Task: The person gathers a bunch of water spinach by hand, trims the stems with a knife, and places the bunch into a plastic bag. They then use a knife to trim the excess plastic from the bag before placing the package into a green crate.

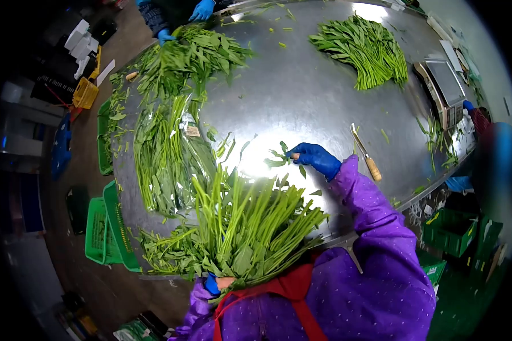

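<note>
A large bunch of water spinach [250, 221] leans against my front, its cut stems fanned up and to the right. My left hand [212, 283], in a blue glove, is wrapped round its leafy lower end; most of the fingers are hidden under leaves. Out over the table my right hand [317, 160], also blue-gloved with a bare fingertip showing, pinches a small leafy sprig [280, 157]. To its right lies a curved knife [367, 156] with a wooden handle. Bagged water spinach [168, 153] with a label lies left of the bunch.
A loose pile of greens [193, 54] lies by a co-worker's blue-gloved hand [202, 9]. Another heap [364, 51] sits at the back of the metal table [267, 96], near a scale [442, 94]. Green crates [102, 230] stand off the left edge.
</note>
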`<state>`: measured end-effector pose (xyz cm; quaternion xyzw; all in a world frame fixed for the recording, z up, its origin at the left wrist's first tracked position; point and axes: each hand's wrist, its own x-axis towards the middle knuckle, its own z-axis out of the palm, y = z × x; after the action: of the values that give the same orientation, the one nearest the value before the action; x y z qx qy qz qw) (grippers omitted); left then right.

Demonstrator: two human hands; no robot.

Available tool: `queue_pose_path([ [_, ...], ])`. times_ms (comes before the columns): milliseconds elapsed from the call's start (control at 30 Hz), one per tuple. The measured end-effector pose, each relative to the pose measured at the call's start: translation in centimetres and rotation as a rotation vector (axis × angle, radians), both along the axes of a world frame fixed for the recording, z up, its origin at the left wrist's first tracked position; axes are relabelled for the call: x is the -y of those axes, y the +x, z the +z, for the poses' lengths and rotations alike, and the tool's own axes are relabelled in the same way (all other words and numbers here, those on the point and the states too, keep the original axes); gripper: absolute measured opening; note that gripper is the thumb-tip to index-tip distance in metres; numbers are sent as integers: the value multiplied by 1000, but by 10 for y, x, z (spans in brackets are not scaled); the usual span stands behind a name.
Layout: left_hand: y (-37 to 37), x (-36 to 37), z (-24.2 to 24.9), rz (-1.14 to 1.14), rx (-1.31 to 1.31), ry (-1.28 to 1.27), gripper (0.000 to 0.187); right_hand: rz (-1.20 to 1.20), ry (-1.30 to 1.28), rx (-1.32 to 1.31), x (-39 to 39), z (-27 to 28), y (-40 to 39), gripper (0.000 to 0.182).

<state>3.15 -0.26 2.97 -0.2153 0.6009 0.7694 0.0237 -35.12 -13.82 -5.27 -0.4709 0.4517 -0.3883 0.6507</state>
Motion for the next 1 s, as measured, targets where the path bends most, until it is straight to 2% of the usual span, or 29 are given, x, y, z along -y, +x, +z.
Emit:
queue_pose_path([
  [67,0,0,1,-5,-1,8,46,-65,261,284,-21,-2,-8,36],
  [133,-3,2,-1,-6,4,14,46,9,383,440,-41,2,-8,41],
  [167,1,-3,2,-5,-4,20,46,86,397,435,-52,7,-7,43],
  [200,-2,0,0,-3,2,16,46,183,401,252,-63,15,-1,44],
  [233,2,-4,4,-2,1,23,46,311,318,188,-74,12,1,46],
  [300,3,-3,4,-4,-1,31,46,372,316,261,-97,20,5,55],
  [333,2,-3,4,1,-2,31,46,306,398,396,-102,38,7,61],
  [467,0,-2,3,0,-5,36,46,658,37,131,-106,11,14,69],
  [600,-1,-1,3,5,-8,34,46,851,211,52,-92,65,46,57],
  [633,0,-1,3,13,-10,36,46,739,252,242,-93,83,57,48],
  [667,0,-1,3,21,-13,34,46,673,287,299,-97,79,62,41],
  [733,2,-2,3,33,-16,34,46,708,202,126,-99,70,58,39],
  [833,2,-3,2,51,-22,35,46,645,484,-46,-90,62,32,38],
  [867,0,-2,1,54,-24,37,46,525,594,-112,-80,79,13,39],
  [933,0,-3,0,59,-28,39,46,274,421,84,-65,68,-21,41],
  [967,3,-6,3,64,-32,40,46,53,419,130,-63,63,-36,44],
  [1000,3,-5,2,67,-33,44,46,-62,445,144,-54,77,-43,44],
])
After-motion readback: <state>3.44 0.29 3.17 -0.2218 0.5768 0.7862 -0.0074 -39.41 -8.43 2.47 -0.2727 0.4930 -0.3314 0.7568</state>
